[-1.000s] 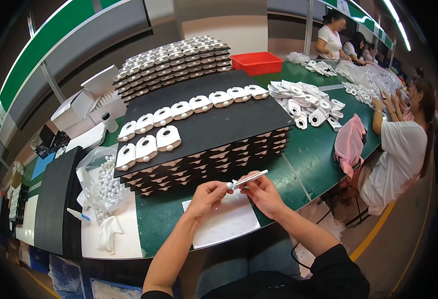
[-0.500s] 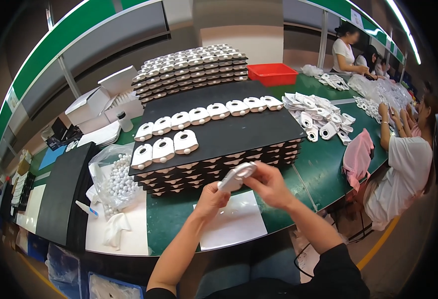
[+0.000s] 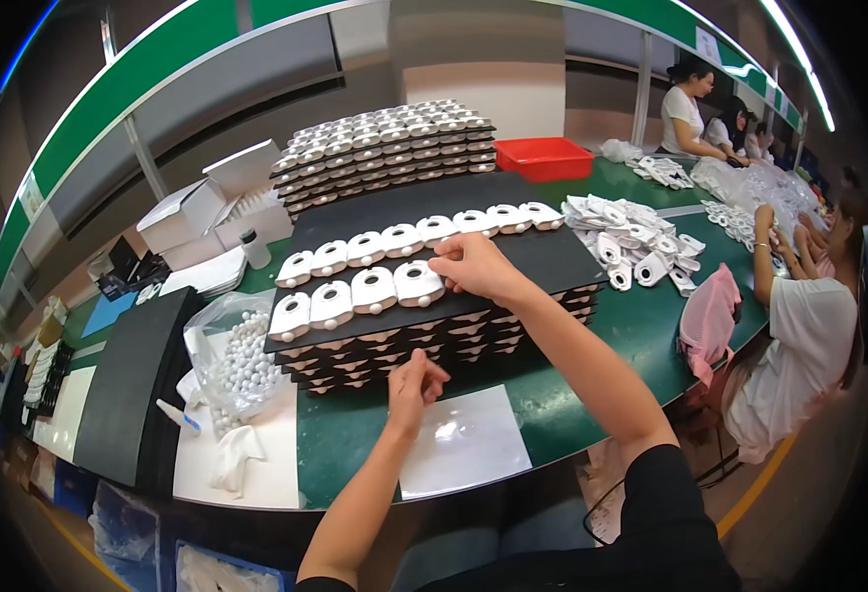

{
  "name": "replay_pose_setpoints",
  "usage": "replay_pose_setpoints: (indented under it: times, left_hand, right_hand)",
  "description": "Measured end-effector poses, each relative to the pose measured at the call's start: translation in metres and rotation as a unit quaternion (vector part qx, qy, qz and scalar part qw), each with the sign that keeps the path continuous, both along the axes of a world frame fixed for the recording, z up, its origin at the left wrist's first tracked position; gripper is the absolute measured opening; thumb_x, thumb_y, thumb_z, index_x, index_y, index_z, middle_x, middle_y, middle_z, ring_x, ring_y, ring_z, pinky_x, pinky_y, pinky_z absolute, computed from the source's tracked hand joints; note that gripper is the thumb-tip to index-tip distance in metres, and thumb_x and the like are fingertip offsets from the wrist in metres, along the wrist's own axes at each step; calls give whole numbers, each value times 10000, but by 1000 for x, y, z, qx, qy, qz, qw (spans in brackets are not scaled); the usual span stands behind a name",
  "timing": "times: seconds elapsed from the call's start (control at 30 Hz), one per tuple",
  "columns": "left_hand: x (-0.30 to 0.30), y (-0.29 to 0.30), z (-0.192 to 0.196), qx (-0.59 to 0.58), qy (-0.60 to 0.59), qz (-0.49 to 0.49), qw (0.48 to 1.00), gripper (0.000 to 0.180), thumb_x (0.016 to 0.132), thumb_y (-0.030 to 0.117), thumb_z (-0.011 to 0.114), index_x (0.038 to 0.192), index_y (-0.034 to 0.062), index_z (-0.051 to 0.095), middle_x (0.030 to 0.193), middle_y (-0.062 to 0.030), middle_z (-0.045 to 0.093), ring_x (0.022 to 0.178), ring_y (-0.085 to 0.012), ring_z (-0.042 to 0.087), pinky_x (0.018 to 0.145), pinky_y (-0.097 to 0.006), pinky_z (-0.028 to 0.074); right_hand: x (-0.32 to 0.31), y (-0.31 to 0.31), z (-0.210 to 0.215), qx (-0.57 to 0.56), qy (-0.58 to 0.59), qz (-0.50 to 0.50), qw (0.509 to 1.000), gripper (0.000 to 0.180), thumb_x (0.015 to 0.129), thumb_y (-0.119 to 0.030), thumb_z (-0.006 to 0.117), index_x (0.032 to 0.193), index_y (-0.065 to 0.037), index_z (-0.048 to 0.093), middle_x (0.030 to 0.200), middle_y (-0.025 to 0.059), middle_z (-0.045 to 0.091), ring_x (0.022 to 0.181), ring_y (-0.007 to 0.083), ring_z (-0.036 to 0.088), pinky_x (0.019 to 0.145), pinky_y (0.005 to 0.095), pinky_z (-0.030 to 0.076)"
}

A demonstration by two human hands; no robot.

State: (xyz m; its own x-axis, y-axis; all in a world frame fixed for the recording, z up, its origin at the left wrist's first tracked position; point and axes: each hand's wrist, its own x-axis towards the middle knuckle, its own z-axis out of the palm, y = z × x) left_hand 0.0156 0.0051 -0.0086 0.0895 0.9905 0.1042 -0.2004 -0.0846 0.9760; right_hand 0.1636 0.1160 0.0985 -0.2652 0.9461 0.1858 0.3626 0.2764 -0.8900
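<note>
My right hand point(image 3: 475, 266) reaches over the top black tray point(image 3: 513, 259), its fingers closed on the right edge of a white plastic housing point(image 3: 417, 286) with a round hole. That housing sits at the right end of the near row, beside several like it point(image 3: 331, 306), each with a small white ball at its front. Behind them runs a longer row of the same white housings point(image 3: 399, 239). Lower down, my left hand point(image 3: 414, 393) hovers empty in front of the tray stack, fingers loosely bent and apart, above a white sheet point(image 3: 465, 444).
A plastic bag of white balls point(image 3: 246, 365) lies left, near a glue tube point(image 3: 177, 416) and a white cloth point(image 3: 236, 459). Loose white housings point(image 3: 641, 242) are heaped at right. Behind stand a red bin point(image 3: 544, 159) and loaded trays point(image 3: 384, 143). Co-workers sit at right, near a pink cloth point(image 3: 710, 316).
The white housing held between both hands is now at the right end of the near row, under my right hand. My left hand has let go and stayed low.
</note>
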Motion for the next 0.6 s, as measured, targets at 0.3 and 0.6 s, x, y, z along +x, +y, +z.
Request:
replay_pose_setpoints:
  times: [0.3, 0.6]
  left_hand:
    - [-16, -8, 9, 244, 3, 329, 912, 413, 940, 249, 327, 624, 49, 502, 543, 20, 393, 469, -49, 334, 425, -196, 232]
    - [-140, 16, 61, 353, 63, 569, 740, 161, 925, 147, 358, 887, 33, 464, 705, 4, 418, 590, -67, 355, 515, -213, 301]
  right_hand:
    - [145, -21, -37, 473, 99, -421, 768, 99, 849, -30, 500, 928, -34, 559, 873, 47, 558, 751, 133, 521, 623, 246, 421]
    - [271, -32, -141, 264, -295, -326, 858, 202, 730, -80, 584, 929, -51, 592, 932, 120, 563, 953, 312, 483, 785, 390, 404]
